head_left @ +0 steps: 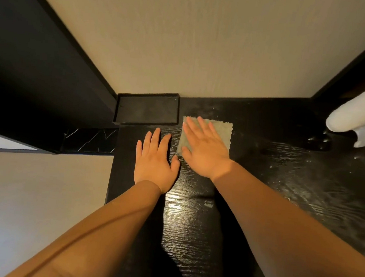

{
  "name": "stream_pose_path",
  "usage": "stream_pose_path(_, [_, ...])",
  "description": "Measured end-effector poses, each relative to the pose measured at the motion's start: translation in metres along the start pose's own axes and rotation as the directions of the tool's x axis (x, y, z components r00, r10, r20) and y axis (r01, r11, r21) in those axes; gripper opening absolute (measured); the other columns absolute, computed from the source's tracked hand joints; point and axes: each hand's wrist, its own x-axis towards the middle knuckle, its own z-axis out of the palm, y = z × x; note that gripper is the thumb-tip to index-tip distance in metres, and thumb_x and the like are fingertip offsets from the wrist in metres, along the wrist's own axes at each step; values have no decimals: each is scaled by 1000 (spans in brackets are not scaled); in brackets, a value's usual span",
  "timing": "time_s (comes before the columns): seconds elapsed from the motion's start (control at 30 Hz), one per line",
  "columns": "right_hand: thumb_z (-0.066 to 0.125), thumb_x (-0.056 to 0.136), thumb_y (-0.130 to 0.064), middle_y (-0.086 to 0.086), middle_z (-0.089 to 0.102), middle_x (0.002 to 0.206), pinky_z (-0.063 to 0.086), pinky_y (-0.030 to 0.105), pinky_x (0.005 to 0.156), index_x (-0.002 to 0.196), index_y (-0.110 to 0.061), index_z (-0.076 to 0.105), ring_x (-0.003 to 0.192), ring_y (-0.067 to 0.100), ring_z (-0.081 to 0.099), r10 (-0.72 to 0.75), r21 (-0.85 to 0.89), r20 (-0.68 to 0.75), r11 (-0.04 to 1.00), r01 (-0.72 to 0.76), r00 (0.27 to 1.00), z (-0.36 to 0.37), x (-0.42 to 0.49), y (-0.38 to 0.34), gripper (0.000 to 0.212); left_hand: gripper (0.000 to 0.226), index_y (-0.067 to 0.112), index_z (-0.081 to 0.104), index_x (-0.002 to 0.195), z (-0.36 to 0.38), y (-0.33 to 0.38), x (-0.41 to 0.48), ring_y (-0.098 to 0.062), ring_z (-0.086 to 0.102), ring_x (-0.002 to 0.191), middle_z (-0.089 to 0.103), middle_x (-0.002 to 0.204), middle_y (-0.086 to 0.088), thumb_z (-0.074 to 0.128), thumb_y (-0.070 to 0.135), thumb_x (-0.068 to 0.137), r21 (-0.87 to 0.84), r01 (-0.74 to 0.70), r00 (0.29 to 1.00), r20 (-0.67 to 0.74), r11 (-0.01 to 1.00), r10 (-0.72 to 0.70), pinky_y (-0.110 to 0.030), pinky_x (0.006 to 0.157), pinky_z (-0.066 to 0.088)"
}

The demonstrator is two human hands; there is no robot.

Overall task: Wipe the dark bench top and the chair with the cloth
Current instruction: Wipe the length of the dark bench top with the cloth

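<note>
- The right hand [202, 149] lies palm down on the cloth [225, 129]. Its fingers are straight and a little spread, pointing toward the wall [185, 39]. It presses the fabric flat, with nothing curled round it.
- The left hand [155, 160] rests flat on the bare bench top [273, 172] just beside the right one. Its fingers are straight and near together, and it holds nothing. Its thumb reaches toward the right thumb and almost touches it.
- The cloth is small and roughly square, a pale grey-green with a nubbly weave and zigzag-cut edges. It lies spread flat. Its far edge and right edge show beyond the fingers, and its near left corner shows beside the right thumb.
- The cloth sits toward the back of the bench top, just right of the tray [146, 109]. It is near the wall but apart from it.
- The bench top is black and glossy with a raised wood grain. A bright streak of reflected light lies between the two forearms. Pale specks and smears are scattered to the right of the cloth.
- The tray is shallow, black and rectangular, set in the back left corner against the wall.
- A black strip with white veins [91, 140] runs left of the bench top.
- A white rounded shape [355, 116] enters from the right edge. I cannot tell what it is.
</note>
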Motion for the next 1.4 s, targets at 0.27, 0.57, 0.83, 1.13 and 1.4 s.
stream_pose_path(0.27, [25,103,-57,-7,-11,175,-12,41,129,168,-24,1,160,19,-15,-150,-37,87,987,153,985,-5,-11,18,77,74,25,23,166,-2,-1,1,-31,4,163,12,176,-10,35,54,99,30,-22,999,50,999,21,-56,131,2])
stream_pose_path(0.57, [17,102,-53,-1,-1,176,-5,46,131,168,-18,8,162,25,-8,-64,-55,25,996,65,998,-3,-1,0,75,77,25,37,160,-4,0,3,-31,14,161,27,171,-10,42,60,92,-40,-1,1000,8,999,1,-54,131,4])
stream_pose_path(0.83, [24,105,-52,-3,-6,176,-7,44,130,168,-21,1,161,22,-11,-65,-37,36,997,66,997,-20,44,23,74,78,23,38,159,-2,-1,6,-29,15,161,27,171,-8,47,54,88,-47,22,1000,-16,999,-22,-57,131,-1])
stream_pose_path(1.13, [19,106,-51,2,-9,176,-6,46,130,168,-17,-4,161,24,-14,-21,-43,37,999,22,999,-15,28,8,74,82,27,27,165,-2,-1,8,-26,2,164,13,177,-4,47,53,91,-7,28,999,35,1000,-28,-61,130,-1])
stream_pose_path(1.4, [31,105,-53,2,0,176,-3,42,131,169,-16,5,162,21,-6,-91,-4,37,996,92,995,-29,71,34,78,80,26,30,164,-3,-1,8,-27,6,163,17,176,-4,45,54,91,-28,24,999,29,999,-23,-60,130,1])
